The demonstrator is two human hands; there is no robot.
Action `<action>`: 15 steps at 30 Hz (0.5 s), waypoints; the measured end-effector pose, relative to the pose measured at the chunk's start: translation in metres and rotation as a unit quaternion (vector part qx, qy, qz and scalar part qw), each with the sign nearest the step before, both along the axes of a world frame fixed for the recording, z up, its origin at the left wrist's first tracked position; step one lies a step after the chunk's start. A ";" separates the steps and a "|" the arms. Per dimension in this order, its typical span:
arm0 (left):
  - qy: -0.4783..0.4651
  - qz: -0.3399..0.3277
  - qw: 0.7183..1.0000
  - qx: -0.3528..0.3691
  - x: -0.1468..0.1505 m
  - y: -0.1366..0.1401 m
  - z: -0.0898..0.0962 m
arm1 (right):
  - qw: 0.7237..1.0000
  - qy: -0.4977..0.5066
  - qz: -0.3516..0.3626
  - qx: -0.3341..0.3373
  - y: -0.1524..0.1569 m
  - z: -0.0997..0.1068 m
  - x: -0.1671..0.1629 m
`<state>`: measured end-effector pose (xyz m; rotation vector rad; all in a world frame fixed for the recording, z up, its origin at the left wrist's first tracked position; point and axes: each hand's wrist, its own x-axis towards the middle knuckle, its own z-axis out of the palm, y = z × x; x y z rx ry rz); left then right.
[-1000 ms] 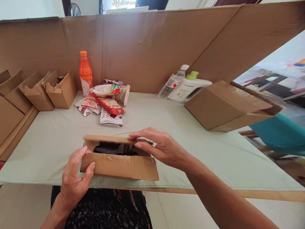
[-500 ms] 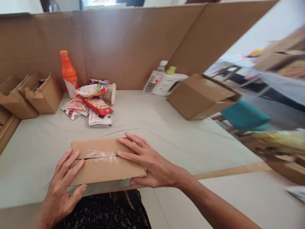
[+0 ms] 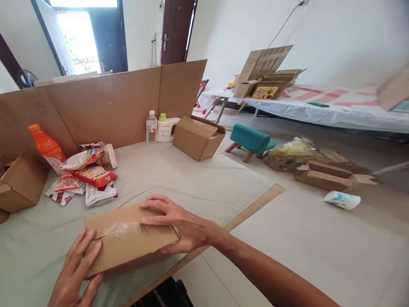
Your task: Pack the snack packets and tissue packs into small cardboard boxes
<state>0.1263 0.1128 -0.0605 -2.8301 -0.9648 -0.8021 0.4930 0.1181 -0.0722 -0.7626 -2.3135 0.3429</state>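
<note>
Brown cardboard box (image 3: 128, 243) closed on table (image 3: 204, 179); left hand (image 3: 73, 270), right hand (image 3: 182, 224) atop, fingers (image 3: 156, 220) spread apart.

Both hands are bare, and the left hand (image 3: 72, 273) has long, slender fingers and a sturdy thumb, with its wrist cut off by the bottom edge of the view. The right hand (image 3: 177, 224) is of the same lean build, with slim fingers and a narrow wrist. From there the right forearm (image 3: 255, 260) is uncovered along its whole visible length, long and smooth in outline, growing thicker toward the lower edge. At the bottom centre, a small part of a black garment (image 3: 174, 294) shows, with soft folds and a few thin, lighter marks too small to make out.
</note>
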 end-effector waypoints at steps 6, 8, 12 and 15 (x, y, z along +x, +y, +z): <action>0.048 -0.166 0.984 -0.040 0.148 0.074 0.014 | 0.973 -0.013 -0.231 0.019 -0.062 -0.012 0.109; 0.107 -0.213 0.970 -0.040 0.213 0.098 0.019 | 0.946 -0.017 -0.321 0.029 -0.082 -0.016 0.144; 0.146 -0.272 0.951 -0.025 0.345 0.126 0.025 | 0.880 -0.023 -0.474 0.016 -0.107 -0.025 0.212; 0.153 -0.284 0.946 -0.011 0.425 0.129 0.023 | 0.834 -0.028 -0.551 0.017 -0.111 -0.030 0.256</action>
